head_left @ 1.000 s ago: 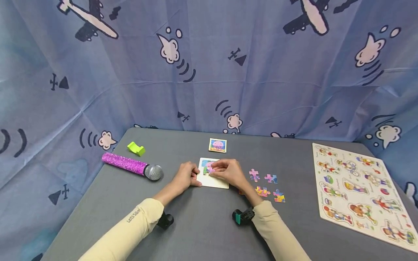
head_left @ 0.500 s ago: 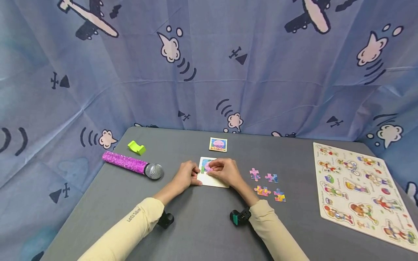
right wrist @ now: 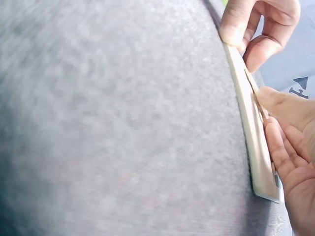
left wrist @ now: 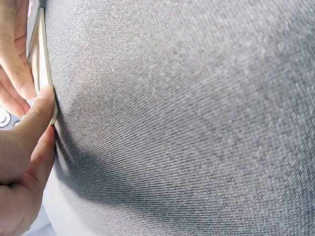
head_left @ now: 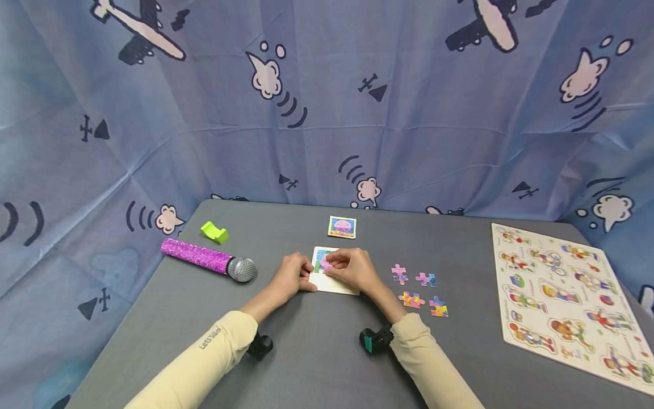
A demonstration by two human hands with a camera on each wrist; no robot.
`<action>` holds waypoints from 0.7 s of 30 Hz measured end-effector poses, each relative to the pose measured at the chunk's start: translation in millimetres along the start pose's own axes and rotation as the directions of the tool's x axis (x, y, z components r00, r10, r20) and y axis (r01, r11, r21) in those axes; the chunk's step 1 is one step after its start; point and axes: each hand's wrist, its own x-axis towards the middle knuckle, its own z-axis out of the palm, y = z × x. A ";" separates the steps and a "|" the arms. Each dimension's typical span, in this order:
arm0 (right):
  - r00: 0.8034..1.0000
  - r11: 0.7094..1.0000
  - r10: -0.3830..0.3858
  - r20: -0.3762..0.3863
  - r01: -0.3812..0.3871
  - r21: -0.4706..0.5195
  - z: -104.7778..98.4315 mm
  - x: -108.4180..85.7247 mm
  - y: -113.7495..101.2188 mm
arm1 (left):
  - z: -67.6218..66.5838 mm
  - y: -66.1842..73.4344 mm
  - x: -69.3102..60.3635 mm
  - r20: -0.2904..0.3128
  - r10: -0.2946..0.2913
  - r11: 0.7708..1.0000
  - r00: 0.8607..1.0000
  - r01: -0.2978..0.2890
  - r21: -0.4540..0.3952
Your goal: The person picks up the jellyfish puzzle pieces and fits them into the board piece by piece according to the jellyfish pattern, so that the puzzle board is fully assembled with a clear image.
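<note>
The left grip (head_left: pixel 290 276) holds the left edge of a small white board (head_left: pixel 334 284) between thumb and fingers. The right grip (head_left: pixel 359 268) pinches a pink puzzle piece (head_left: pixel 326 263) over that board; how far it is seated is hidden. Four loose pieces (head_left: pixel 411 300) lie on the desk (head_left: pixel 317 352) to the right of the right grip, and a big picture board (head_left: pixel 572 301) well beyond them. A small picture card (head_left: pixel 342 227) lies ahead of both grips. Left of the left grip lie a glittery microphone (head_left: pixel 196 255) and a green block (head_left: pixel 214 233).
</note>
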 end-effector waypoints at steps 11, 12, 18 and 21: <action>1.000 0.996 -0.001 -0.021 0.003 0.089 -0.5 1.1 -4.3 | -1.5 -0.2 -0.2 0.010 -0.017 1.000 1.000 0.017 -0.013; 1.000 0.995 -0.002 -0.017 0.003 0.097 0.4 1.4 -4.1 | -1.8 0.1 -0.3 0.010 -0.009 1.000 1.000 0.010 -0.014; 1.000 0.998 0.010 0.003 -0.010 0.070 5.4 3.8 -2.1 | -2.2 1.0 -0.6 0.006 0.017 1.000 1.000 -0.017 -0.006; 1.000 0.997 0.016 0.004 -0.016 0.071 6.2 4.6 -2.4 | -2.0 -0.2 -0.2 0.003 0.014 1.000 1.000 -0.014 0.003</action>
